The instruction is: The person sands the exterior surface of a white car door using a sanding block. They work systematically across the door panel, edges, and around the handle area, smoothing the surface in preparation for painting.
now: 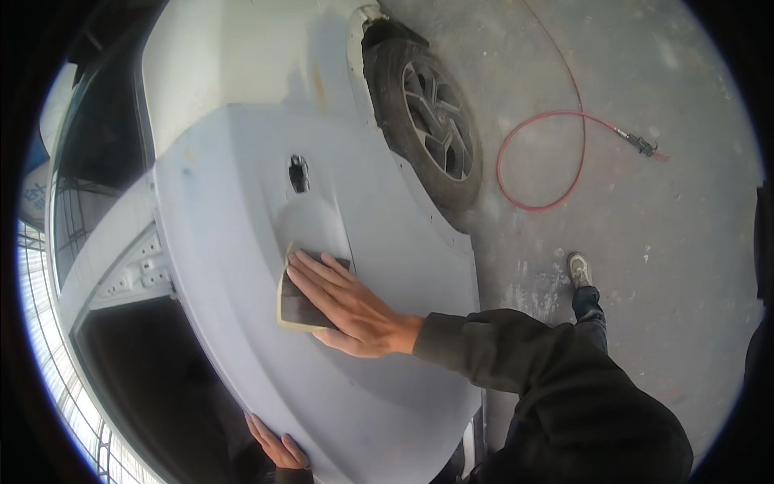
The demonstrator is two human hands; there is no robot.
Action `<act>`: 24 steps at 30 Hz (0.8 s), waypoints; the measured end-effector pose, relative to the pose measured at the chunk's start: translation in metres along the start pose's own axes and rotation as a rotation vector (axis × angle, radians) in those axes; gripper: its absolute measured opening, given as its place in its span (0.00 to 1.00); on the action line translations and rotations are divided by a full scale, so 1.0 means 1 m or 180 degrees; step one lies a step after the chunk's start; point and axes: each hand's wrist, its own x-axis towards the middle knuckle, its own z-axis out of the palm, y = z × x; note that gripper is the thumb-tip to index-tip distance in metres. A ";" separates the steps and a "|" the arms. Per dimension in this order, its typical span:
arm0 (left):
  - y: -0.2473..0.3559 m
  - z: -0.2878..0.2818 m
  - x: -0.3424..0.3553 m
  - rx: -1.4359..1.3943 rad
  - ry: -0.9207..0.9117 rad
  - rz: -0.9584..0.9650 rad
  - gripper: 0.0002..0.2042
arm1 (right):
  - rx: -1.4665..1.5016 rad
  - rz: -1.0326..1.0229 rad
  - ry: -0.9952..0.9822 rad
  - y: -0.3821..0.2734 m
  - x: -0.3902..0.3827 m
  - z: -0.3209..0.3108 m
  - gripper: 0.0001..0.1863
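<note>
My right hand (352, 313) lies palm down on a dark grey sanding pad (300, 305) with a pale yellow edge. Its fingers stretch over the pad, with the thumb low near the pad's edge, and press it against the grey-primed car door (387, 282). What lies under the palm is hidden. At the bottom, my left hand (278, 445) rests on the door's upper edge beside the dark window opening, fingers extended and nothing visible in them. Just above the pad, the door has a recess and a handle hole (299, 173).
A wheel (435, 121) sits in the arch beyond the door. On the concrete floor (677, 266) to the right lies a looped red air hose (528, 208) with a dark coupling (642, 145). My shoe (579, 270) stands on that floor. The window opening (153, 371) is at left.
</note>
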 end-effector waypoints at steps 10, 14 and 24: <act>0.005 -0.003 0.003 0.0121 -0.0002 0.0007 0.37 | 0.0116 0.0055 0.0529 0.005 0.034 0.011 0.48; 0.000 -0.001 0.002 0.0127 -0.0024 -0.0017 0.38 | 0.0290 -0.0058 -0.0139 -0.004 -0.022 0.008 0.46; 0.007 -0.003 0.001 0.0118 -0.0006 0.0037 0.37 | 0.0237 -0.0078 -0.0041 0.000 -0.014 0.005 0.48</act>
